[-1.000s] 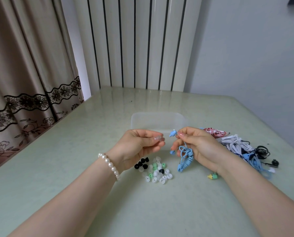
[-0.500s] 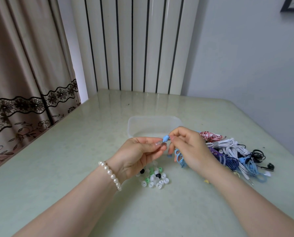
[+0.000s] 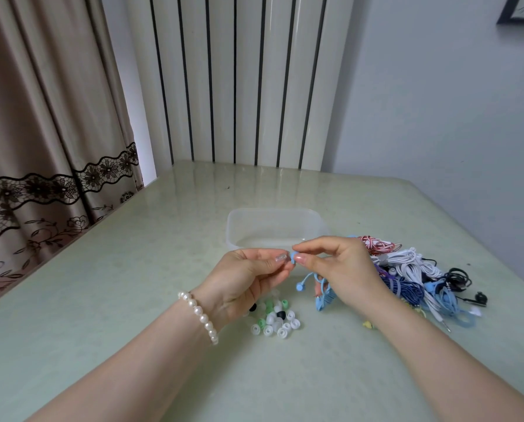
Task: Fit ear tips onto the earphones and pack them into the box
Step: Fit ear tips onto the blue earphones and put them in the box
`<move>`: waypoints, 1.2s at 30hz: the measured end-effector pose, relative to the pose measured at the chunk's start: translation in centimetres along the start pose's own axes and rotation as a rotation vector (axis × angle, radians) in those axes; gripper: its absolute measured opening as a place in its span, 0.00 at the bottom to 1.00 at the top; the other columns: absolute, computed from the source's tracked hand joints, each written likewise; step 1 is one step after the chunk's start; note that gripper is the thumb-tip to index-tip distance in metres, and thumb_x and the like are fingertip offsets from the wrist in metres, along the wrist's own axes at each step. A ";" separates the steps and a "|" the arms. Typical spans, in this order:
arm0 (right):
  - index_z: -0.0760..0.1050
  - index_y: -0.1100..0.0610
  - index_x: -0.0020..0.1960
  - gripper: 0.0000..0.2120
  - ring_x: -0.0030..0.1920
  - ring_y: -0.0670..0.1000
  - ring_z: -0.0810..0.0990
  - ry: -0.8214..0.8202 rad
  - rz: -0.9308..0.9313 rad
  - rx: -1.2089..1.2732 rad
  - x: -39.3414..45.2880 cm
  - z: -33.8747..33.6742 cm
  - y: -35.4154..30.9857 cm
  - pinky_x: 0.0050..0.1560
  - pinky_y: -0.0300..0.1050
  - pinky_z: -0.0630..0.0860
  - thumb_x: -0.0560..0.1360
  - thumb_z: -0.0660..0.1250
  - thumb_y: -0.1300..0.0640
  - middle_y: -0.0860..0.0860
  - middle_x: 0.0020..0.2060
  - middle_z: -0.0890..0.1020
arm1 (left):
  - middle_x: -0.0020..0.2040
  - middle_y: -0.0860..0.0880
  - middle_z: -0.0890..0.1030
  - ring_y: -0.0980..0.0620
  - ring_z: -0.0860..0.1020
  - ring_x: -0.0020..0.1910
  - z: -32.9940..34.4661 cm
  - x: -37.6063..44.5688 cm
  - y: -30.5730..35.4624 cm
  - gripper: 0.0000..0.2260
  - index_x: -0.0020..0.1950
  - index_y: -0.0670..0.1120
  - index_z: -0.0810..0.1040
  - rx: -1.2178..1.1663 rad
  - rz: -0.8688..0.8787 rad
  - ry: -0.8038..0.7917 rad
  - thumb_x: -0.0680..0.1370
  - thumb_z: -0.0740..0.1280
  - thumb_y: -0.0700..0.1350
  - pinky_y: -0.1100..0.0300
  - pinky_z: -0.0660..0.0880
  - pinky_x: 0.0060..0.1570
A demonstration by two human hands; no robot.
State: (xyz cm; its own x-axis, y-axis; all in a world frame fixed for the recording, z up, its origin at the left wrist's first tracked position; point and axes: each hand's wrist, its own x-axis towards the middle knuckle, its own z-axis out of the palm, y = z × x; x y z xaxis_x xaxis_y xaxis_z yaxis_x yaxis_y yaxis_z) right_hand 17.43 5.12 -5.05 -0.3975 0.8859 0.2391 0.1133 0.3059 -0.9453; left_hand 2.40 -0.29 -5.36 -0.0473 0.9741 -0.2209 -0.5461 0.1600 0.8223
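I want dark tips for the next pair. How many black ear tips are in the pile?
2 in view: one black ear tip in the middle of the pile, another at its left edge, against the left hand. That hand may hide more.

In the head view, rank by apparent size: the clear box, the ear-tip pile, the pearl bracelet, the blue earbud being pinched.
1. clear box
2. ear-tip pile and pearl bracelet: similar extent, and the bracelet sits nearer the camera, so unranked.
3. blue earbud, clearly smallest.
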 end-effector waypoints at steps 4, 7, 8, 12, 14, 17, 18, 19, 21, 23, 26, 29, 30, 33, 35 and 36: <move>0.79 0.58 0.43 0.08 0.17 0.49 0.70 -0.035 0.060 0.043 -0.1 -0.2 -0.2 0.21 0.38 0.70 0.69 0.70 0.69 0.50 0.35 0.80 | 0.36 0.42 0.83 0.51 0.82 0.34 0.1 0.1 -0.4 0.06 0.45 0.34 0.79 0.047 0.020 0.026 0.72 0.64 0.28 0.64 0.80 0.38; 0.78 0.60 0.51 0.11 0.19 0.46 0.71 0.047 0.151 0.110 0.5 -0.8 -0.2 0.20 0.35 0.69 0.71 0.67 0.70 0.53 0.36 0.78 | 0.36 0.41 0.82 0.51 0.82 0.33 0.0 0.2 -0.3 0.10 0.49 0.35 0.78 0.049 0.076 0.077 0.72 0.63 0.26 0.64 0.80 0.37; 0.77 0.62 0.52 0.11 0.21 0.45 0.72 0.081 0.194 0.139 0.8 -1.2 -0.2 0.20 0.35 0.69 0.71 0.66 0.71 0.54 0.36 0.78 | 0.36 0.41 0.82 0.50 0.82 0.32 -0.1 0.2 -0.2 0.11 0.50 0.35 0.77 0.052 0.093 0.086 0.72 0.63 0.25 0.64 0.80 0.37; 0.78 0.64 0.53 0.11 0.27 0.46 0.76 0.130 0.276 0.163 1.4 -2.0 0.4 0.22 0.36 0.73 0.72 0.65 0.71 0.54 0.36 0.80 | 0.37 0.40 0.82 0.50 0.82 0.34 -0.5 0.3 0.3 0.12 0.52 0.36 0.78 0.047 0.115 0.092 0.72 0.63 0.26 0.63 0.80 0.38; 0.77 0.65 0.54 0.12 0.26 0.43 0.76 0.122 0.275 0.179 1.5 -2.0 0.6 0.22 0.37 0.73 0.72 0.65 0.71 0.55 0.38 0.80 | 0.37 0.40 0.83 0.50 0.82 0.34 -0.6 0.4 0.5 0.11 0.51 0.36 0.78 0.039 0.106 0.088 0.72 0.63 0.26 0.63 0.80 0.38; 0.78 0.63 0.53 0.11 0.21 0.43 0.74 0.122 0.263 0.204 1.2 -1.8 0.0 0.22 0.35 0.71 0.72 0.65 0.70 0.54 0.38 0.80 | 0.37 0.42 0.83 0.51 0.82 0.34 -0.6 0.3 0.6 0.06 0.46 0.35 0.78 -0.005 0.080 0.076 0.72 0.64 0.28 0.64 0.80 0.37; 0.78 0.63 0.51 0.09 0.20 0.43 0.73 0.114 0.249 0.210 1.0 -1.7 -0.5 0.22 0.34 0.71 0.72 0.65 0.69 0.54 0.37 0.81 | 0.37 0.42 0.83 0.52 0.82 0.34 -0.5 0.2 0.6 0.05 0.44 0.36 0.78 -0.016 0.070 0.063 0.72 0.64 0.29 0.64 0.80 0.35; 0.79 0.62 0.48 0.08 0.19 0.44 0.73 0.094 0.228 0.219 0.8 -1.5 -1.0 0.23 0.34 0.71 0.71 0.66 0.69 0.54 0.36 0.81 | 0.38 0.43 0.84 0.53 0.82 0.33 -0.3 0.2 0.6 0.04 0.44 0.37 0.78 -0.020 0.058 0.045 0.72 0.65 0.31 0.64 0.80 0.34; 0.79 0.62 0.43 0.05 0.19 0.44 0.73 0.020 0.184 0.248 0.3 -0.9 -2.1 0.23 0.34 0.71 0.69 0.69 0.68 0.53 0.32 0.81 | 0.38 0.44 0.84 0.54 0.82 0.33 0.0 0.0 0.5 0.04 0.45 0.36 0.78 -0.049 0.036 -0.005 0.71 0.65 0.33 0.65 0.79 0.34; 0.80 0.60 0.41 0.06 0.19 0.47 0.71 -0.054 0.161 0.277 -0.2 -0.3 -2.6 0.23 0.35 0.70 0.63 0.71 0.62 0.52 0.30 0.82 | 0.38 0.43 0.83 0.54 0.82 0.34 0.3 -0.2 0.4 0.08 0.48 0.33 0.77 -0.110 0.017 -0.049 0.70 0.65 0.33 0.65 0.80 0.36; 0.80 0.60 0.41 0.08 0.19 0.50 0.70 -0.016 0.142 0.269 -0.3 -0.2 -2.5 0.23 0.36 0.70 0.63 0.71 0.59 0.52 0.30 0.82 | 0.38 0.41 0.83 0.53 0.82 0.34 0.6 -0.2 0.4 0.09 0.49 0.31 0.77 -0.168 0.007 -0.069 0.69 0.64 0.31 0.65 0.80 0.37; 0.80 0.59 0.44 0.05 0.18 0.51 0.71 0.038 0.114 0.235 -0.2 -0.2 -2.2 0.22 0.36 0.70 0.69 0.69 0.64 0.53 0.31 0.83 | 0.37 0.41 0.83 0.53 0.82 0.33 0.6 -0.2 0.4 0.07 0.46 0.33 0.77 -0.186 0.013 -0.043 0.71 0.63 0.30 0.64 0.80 0.37; 0.80 0.59 0.44 0.05 0.18 0.51 0.71 0.041 0.103 0.233 -0.3 -0.2 -2.2 0.22 0.36 0.70 0.70 0.68 0.66 0.53 0.32 0.84 | 0.37 0.41 0.83 0.53 0.82 0.33 0.6 -0.2 0.4 0.06 0.46 0.33 0.77 -0.185 0.013 -0.038 0.71 0.63 0.29 0.64 0.80 0.37; 0.79 0.59 0.44 0.06 0.17 0.51 0.70 0.045 0.090 0.220 -0.5 0.0 -2.5 0.21 0.35 0.69 0.70 0.68 0.68 0.52 0.32 0.84 | 0.38 0.40 0.83 0.53 0.82 0.33 0.7 -0.3 0.4 0.06 0.46 0.33 0.77 -0.179 0.002 -0.027 0.72 0.63 0.29 0.64 0.80 0.37; 0.79 0.60 0.42 0.05 0.16 0.49 0.71 0.062 0.084 0.215 -0.6 0.1 -2.6 0.19 0.34 0.68 0.70 0.68 0.68 0.52 0.32 0.84 | 0.39 0.40 0.83 0.53 0.82 0.33 0.7 -0.3 0.3 0.06 0.47 0.33 0.77 -0.154 0.002 -0.007 0.73 0.63 0.29 0.64 0.80 0.37; 0.80 0.60 0.42 0.05 0.16 0.49 0.71 0.078 0.078 0.206 -0.6 0.1 -2.6 0.19 0.34 0.68 0.69 0.69 0.68 0.52 0.32 0.84 | 0.38 0.41 0.83 0.53 0.82 0.32 0.7 -0.3 0.3 0.06 0.47 0.34 0.77 -0.139 0.003 0.008 0.73 0.63 0.30 0.64 0.80 0.36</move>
State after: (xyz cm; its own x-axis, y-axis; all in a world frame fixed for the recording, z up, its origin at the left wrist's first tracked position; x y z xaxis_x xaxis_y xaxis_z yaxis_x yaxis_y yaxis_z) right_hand 17.25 3.74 -2.78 -0.3222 0.9309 0.1720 -0.0501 0.1647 -0.9851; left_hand 2.86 -0.42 -4.66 -0.0552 0.9733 -0.2230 -0.6565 0.1329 0.7425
